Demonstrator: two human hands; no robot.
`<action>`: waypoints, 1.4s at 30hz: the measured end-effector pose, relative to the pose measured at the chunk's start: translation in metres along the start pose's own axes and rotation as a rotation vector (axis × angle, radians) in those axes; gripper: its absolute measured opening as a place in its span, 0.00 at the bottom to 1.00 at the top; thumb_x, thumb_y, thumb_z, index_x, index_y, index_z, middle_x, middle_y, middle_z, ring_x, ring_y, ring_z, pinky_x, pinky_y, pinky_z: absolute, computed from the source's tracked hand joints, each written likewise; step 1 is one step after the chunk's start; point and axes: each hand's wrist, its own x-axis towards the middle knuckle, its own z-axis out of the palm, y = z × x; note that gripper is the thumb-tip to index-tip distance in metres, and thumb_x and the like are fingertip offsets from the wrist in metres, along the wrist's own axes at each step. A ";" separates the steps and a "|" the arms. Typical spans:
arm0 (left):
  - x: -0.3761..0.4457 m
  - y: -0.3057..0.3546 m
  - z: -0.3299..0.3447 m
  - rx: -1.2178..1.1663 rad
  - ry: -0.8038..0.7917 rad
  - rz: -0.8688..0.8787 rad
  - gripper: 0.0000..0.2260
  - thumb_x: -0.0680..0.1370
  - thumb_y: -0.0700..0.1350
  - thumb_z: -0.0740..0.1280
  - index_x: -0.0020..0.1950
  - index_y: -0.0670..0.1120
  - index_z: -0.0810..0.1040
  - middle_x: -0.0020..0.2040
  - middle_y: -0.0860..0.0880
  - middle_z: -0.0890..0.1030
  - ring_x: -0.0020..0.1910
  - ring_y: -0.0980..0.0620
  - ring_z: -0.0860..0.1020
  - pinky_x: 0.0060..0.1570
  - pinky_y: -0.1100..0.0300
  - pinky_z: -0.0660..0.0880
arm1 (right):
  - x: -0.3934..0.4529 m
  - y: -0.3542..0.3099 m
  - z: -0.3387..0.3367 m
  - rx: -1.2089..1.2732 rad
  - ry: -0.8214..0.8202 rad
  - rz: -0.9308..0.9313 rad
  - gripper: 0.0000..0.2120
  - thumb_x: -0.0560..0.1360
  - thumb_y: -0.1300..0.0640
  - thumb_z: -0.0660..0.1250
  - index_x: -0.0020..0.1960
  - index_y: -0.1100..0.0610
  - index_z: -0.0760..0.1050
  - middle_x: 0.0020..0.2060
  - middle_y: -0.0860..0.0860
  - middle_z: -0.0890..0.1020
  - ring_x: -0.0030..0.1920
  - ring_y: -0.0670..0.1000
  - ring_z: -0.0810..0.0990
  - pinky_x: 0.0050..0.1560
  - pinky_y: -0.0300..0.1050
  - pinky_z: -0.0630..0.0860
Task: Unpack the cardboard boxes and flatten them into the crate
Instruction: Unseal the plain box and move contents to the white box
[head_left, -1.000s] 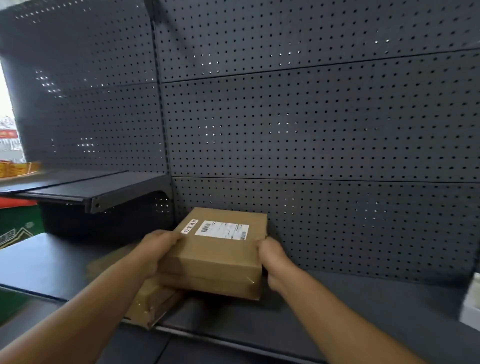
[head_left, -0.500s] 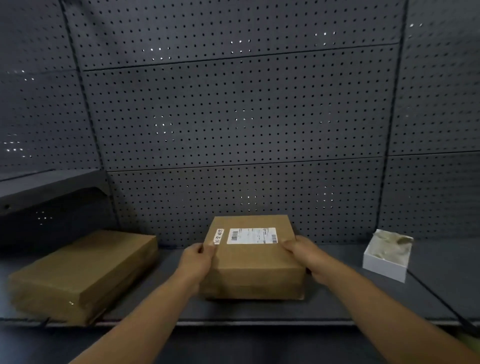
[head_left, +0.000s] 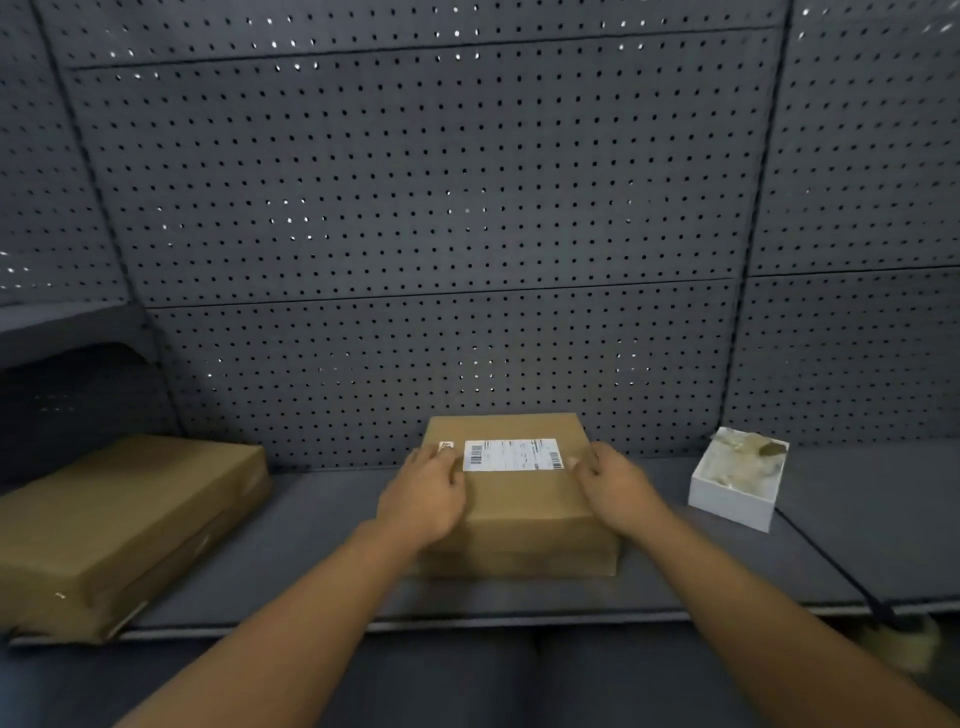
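Since a second ago, carried rightward off the larger flat brown carton and set on the dark grey shelf, now midway between that carton and the small open white box. Left hand and right hand lying on the top edges of the small square brown cardboard box, fingers loosely curved, touching rather than clamping. Probably light and stiff; best taken by opposite side walls. Sealed, white barcode label near its far edge.
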 end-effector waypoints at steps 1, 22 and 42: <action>0.002 -0.001 0.001 -0.010 -0.004 -0.007 0.20 0.85 0.53 0.54 0.76 0.52 0.69 0.79 0.52 0.66 0.75 0.47 0.66 0.70 0.47 0.70 | 0.001 0.003 0.000 0.014 0.009 0.001 0.21 0.84 0.44 0.61 0.68 0.60 0.72 0.59 0.56 0.81 0.56 0.56 0.80 0.52 0.51 0.77; 0.007 -0.019 0.020 -0.227 0.102 -0.114 0.21 0.82 0.64 0.60 0.73 0.60 0.72 0.77 0.58 0.65 0.66 0.47 0.76 0.66 0.49 0.71 | -0.002 0.018 0.016 0.278 0.280 0.086 0.19 0.78 0.43 0.70 0.47 0.57 0.66 0.40 0.50 0.74 0.38 0.49 0.72 0.36 0.45 0.67; 0.005 -0.024 0.012 -0.384 -0.015 -0.159 0.25 0.79 0.67 0.64 0.74 0.61 0.73 0.75 0.52 0.72 0.70 0.47 0.74 0.73 0.48 0.68 | -0.001 0.015 0.015 0.097 0.364 0.001 0.11 0.80 0.49 0.68 0.46 0.54 0.70 0.44 0.50 0.76 0.43 0.50 0.75 0.36 0.47 0.68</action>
